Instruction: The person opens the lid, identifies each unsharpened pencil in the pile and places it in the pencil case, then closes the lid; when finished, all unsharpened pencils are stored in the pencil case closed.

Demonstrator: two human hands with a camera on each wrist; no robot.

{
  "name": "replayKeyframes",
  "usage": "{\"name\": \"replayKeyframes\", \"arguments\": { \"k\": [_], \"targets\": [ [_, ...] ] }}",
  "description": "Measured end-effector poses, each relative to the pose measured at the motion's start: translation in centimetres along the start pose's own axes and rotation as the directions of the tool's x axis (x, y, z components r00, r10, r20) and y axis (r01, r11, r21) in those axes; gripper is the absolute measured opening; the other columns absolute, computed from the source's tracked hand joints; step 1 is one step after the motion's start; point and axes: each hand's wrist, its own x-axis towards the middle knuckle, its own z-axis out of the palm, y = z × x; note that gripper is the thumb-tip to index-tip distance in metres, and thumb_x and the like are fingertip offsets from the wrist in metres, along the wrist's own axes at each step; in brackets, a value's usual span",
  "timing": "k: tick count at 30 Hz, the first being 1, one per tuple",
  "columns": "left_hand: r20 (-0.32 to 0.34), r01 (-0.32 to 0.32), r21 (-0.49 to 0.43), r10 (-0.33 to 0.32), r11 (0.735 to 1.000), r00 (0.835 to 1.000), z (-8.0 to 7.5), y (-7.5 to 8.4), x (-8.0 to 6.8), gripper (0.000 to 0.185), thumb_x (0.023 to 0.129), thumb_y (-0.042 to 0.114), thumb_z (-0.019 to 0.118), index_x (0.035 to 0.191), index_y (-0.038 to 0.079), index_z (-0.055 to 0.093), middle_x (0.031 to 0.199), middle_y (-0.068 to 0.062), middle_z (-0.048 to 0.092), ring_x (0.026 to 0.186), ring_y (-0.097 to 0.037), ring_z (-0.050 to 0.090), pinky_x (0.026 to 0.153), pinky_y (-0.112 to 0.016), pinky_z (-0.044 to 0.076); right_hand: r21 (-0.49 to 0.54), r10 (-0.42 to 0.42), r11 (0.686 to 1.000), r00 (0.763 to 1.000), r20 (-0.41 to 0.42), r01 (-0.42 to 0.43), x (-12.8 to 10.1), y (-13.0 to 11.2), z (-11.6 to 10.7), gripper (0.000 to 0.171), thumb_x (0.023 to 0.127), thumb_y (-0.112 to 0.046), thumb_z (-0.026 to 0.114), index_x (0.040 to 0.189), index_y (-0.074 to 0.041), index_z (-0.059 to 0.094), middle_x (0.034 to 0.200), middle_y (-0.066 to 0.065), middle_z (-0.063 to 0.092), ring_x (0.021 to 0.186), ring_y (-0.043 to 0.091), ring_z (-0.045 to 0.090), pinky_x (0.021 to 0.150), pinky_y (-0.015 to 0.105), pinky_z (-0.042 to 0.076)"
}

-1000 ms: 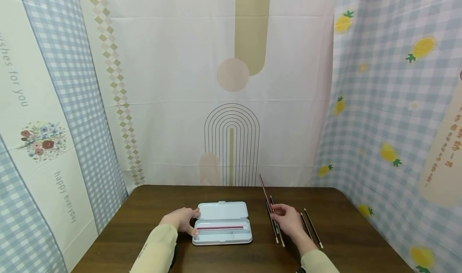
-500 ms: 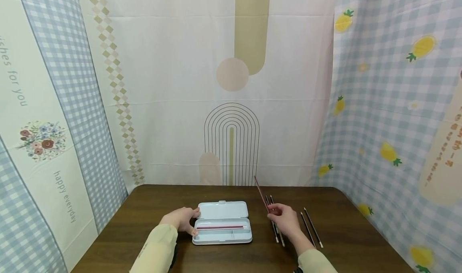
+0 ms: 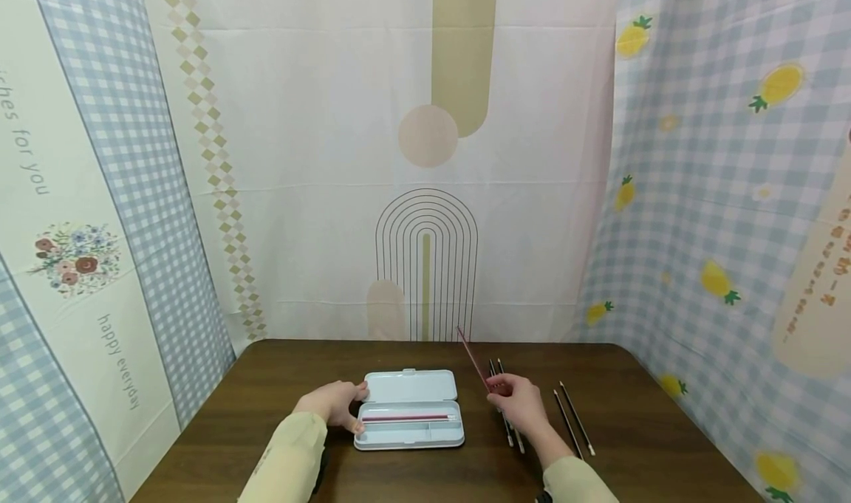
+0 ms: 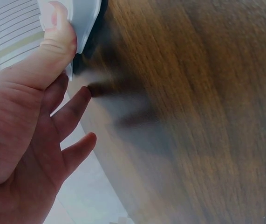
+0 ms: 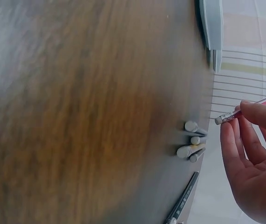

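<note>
A held red pencil (image 3: 473, 359) tilts upward near an open, pale two-part case (image 3: 410, 388).

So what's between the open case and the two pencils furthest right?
The head view shows the right hand, pinching a red pencil and partly hiding other pencils.

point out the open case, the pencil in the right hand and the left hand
Open case (image 3: 410, 386): head view, inside of the lid.
Held pencil (image 3: 473, 359): head view, middle of the shaft.
Left hand (image 4: 28, 121): left wrist view, base of the thumb.
</note>
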Motion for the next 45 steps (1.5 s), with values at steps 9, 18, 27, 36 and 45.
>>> {"name": "replayKeyframes", "arguments": {
  "k": [9,18,27,36,45],
  "targets": [
    [0.000,-0.005,0.004,0.005,1.000,1.000,0.1,0.0,-0.1,0.076,0.078,0.026,0.095,0.146,0.007,0.067,0.157,-0.010,0.058,0.143,-0.041,0.053,0.118,-0.057,0.041,-0.039,-0.067,0.997,0.995,0.079,0.070,0.2,-0.5,1.2,0.018,0.093,0.003,0.079,0.106,-0.008,0.079,0.093,-0.001,0.075,0.085,0.015,0.067,0.076,0.038,0.057],
    [-0.006,-0.012,0.003,0.012,1.000,1.000,0.1,-0.2,0.0,0.076,0.078,0.026,0.095,0.146,0.007,0.067,0.157,-0.010,0.057,0.144,-0.041,0.053,0.119,-0.057,0.041,-0.102,-0.131,0.984,0.984,0.124,0.144,0.3,-0.8,2.7,0.017,0.091,0.002,0.080,0.101,-0.012,0.079,0.092,-0.004,0.075,0.087,0.014,0.068,0.080,0.041,0.058],
    [-0.005,-0.009,0.002,0.009,1.000,1.000,0.0,-0.1,-0.1,0.076,0.079,0.026,0.095,0.146,0.006,0.067,0.157,-0.010,0.057,0.144,-0.042,0.052,0.119,-0.057,0.041,-0.114,-0.177,0.973,0.966,0.188,0.201,0.0,-1.8,3.6,0.017,0.091,0.002,0.080,0.099,-0.014,0.080,0.095,0.001,0.077,0.088,0.014,0.068,0.081,0.041,0.058],
    [-0.005,-0.005,0.000,0.005,1.000,1.000,0.0,-0.1,-0.1,0.075,0.079,0.026,0.094,0.146,0.007,0.067,0.157,-0.010,0.057,0.144,-0.042,0.052,0.119,-0.057,0.041,-0.194,-0.216,0.945,0.946,0.240,0.265,0.1,-2.2,4.5,0.021,0.090,0.004,0.079,0.097,-0.016,0.080,0.093,-0.003,0.076,0.090,0.016,0.069,0.084,0.046,0.059],
    [-0.008,-0.008,-0.001,0.008,1.000,1.000,-0.1,0.1,-0.2,0.075,0.079,0.025,0.094,0.145,0.006,0.067,0.158,-0.011,0.057,0.144,-0.042,0.052,0.119,-0.057,0.041,-0.250,-0.191,0.929,0.934,0.302,0.271,-0.1,-3.5,5.1,0.018,0.093,0.001,0.079,0.097,-0.016,0.082,0.091,-0.007,0.074,0.085,0.012,0.065,0.080,0.042,0.059]
  ]
}}
